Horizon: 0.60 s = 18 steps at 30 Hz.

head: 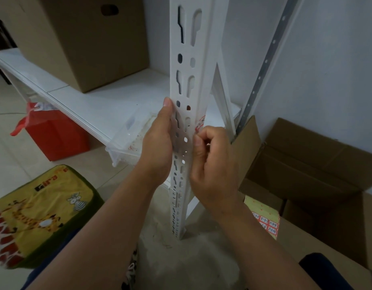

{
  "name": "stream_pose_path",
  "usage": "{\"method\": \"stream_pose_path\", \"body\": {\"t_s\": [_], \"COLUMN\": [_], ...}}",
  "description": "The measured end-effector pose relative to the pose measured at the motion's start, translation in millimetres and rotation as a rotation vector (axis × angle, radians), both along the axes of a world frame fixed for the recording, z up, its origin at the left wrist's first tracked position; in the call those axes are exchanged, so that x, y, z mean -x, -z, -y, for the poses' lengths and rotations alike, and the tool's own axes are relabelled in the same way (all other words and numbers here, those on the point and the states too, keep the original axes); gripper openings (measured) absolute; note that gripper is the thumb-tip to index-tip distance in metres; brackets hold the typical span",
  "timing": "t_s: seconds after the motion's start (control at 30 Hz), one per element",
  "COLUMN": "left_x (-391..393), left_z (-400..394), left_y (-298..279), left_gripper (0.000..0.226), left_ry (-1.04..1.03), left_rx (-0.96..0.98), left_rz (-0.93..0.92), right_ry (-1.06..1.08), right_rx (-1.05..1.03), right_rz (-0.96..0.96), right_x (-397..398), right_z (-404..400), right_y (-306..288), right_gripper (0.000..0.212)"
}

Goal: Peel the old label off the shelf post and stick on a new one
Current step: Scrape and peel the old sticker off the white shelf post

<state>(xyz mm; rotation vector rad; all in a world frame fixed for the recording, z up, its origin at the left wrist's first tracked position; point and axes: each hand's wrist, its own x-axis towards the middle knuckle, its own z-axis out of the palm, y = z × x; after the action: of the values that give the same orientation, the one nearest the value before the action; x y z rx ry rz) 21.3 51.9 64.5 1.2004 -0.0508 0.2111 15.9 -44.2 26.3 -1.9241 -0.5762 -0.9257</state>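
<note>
The old label (200, 123), white with red marking, sits on the right-hand face of the white slotted shelf post (188, 65), which rises upright through the middle of the view from the floor to the top edge. Only a strip of the label shows, at about 1 o'clock from the right hand (214, 164). That hand is curled with thumb and forefinger drawn together right at the label's lower edge on the post's corner; whether the fingertips actually have hold of the label cannot be told. The left hand (157, 143) wraps the post's left edge at 9 o'clock from the label, thumb stretched up along the front face, the other fingers hidden behind the metal.

Behind the post, toward 10 o'clock, a white shelf (92, 101) carries a large brown cardboard box (80, 42). Under the shelf's front edge, just left of the left hand, lies a clear plastic container (126, 143), and further toward 9 o'clock a red bag (53, 135) stands on the floor. At 7 o'clock rests a yellow cushion (38, 212) printed with a giraffe and a zebra. At 3 o'clock an open cardboard box (310, 164) leans against the wall. Just below the right wrist, at 5 o'clock, a yellow sheet of labels (264, 218) with red-bordered handwritten stickers lies among the boxes. A perforated grey metal strip (262, 70) runs diagonally up the wall at 1 o'clock.
</note>
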Motion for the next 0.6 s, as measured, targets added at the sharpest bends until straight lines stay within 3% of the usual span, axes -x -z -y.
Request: {"method": "stream_pose_path", "body": {"t_s": [0.1,0.2,0.3,0.37,0.47,0.6], "left_x": [-1.0,-0.3,6.9,12.5,20.4,30.5], "left_z": [-2.0,0.1,8.8,11.7,8.9,10.2], "left_y": [2.1,8.7,14.5,20.0,23.8,23.4], "left_gripper": [0.060,0.047,0.027,0.034,0.024,0.013], "left_ry": [0.000,-0.098,-0.309,-0.500,-0.688,-0.647], "left_rx": [-0.015,-0.121,-0.286,-0.366,-0.526,-0.646], "left_rz": [0.007,0.000,0.054,0.102,0.280,0.505], "right_ry": [-0.073,-0.201,-0.322,-0.418,-0.611,-0.808], "right_rx": [-0.118,-0.263,-0.398,-0.501,-0.696,-0.836], "right_rz": [-0.109,-0.253,-0.395,-0.495,-0.672,-0.811], "right_x": [-0.3,1.9,4.3,5.1,5.1,5.9], "right_z": [2.0,3.8,8.3,13.4,19.8,26.2], "right_y": [-3.1,-8.4,-14.7,-20.0,-24.2,-27.6], "right_gripper": [0.005,0.005,0.011,0.015,0.024,0.027]}}
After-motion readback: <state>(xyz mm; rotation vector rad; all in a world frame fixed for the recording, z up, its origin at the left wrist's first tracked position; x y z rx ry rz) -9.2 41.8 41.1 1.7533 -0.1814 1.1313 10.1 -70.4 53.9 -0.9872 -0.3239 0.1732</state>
